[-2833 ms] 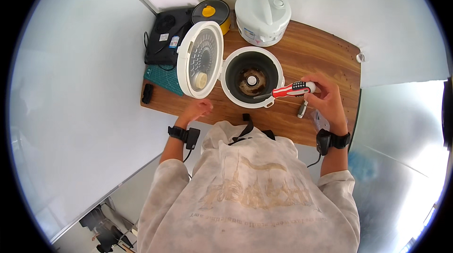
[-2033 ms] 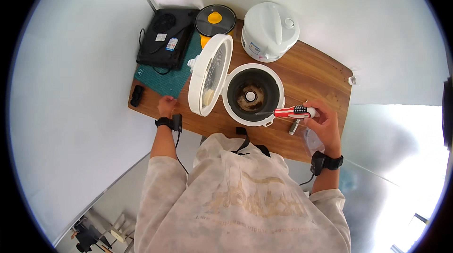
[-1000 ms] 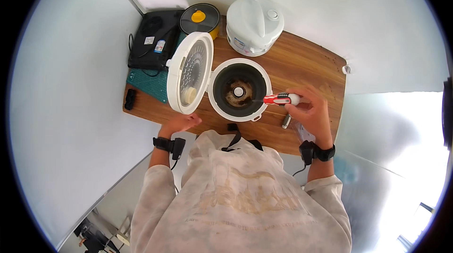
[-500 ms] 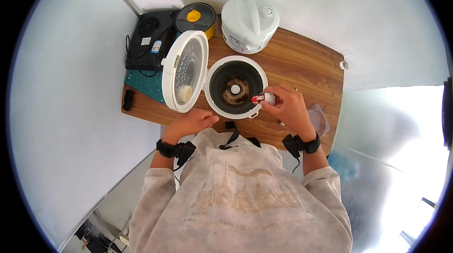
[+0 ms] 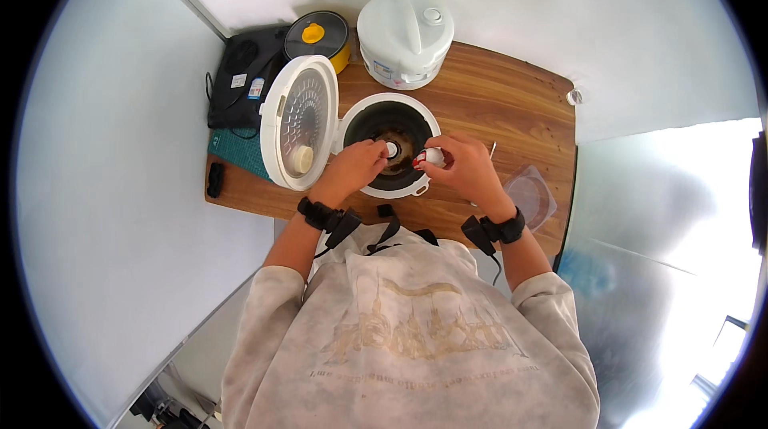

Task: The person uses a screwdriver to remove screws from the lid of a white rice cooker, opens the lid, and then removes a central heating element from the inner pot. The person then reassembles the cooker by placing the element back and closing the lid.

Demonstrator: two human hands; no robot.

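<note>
Head view — I've got one red-and-white screwdriver [image 5: 432, 158] pinched in the right hand [image 5: 468, 169], over the right edge of one open rice cooker [image 5: 390, 97].
Light and stiff, I'd judge; grip its fat handle. Left hand [image 5: 350, 170] reaches inside, fingers bunched — can't tell if holding anything. Behind: one closed rice cooker [image 5: 396, 33].

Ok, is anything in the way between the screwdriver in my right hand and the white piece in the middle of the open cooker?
Nothing visible lies between the screwdriver and the white piece. The open lid stands off left, and your left hand is at the piece's left side. The screwdriver's tip can't be made out.
</note>
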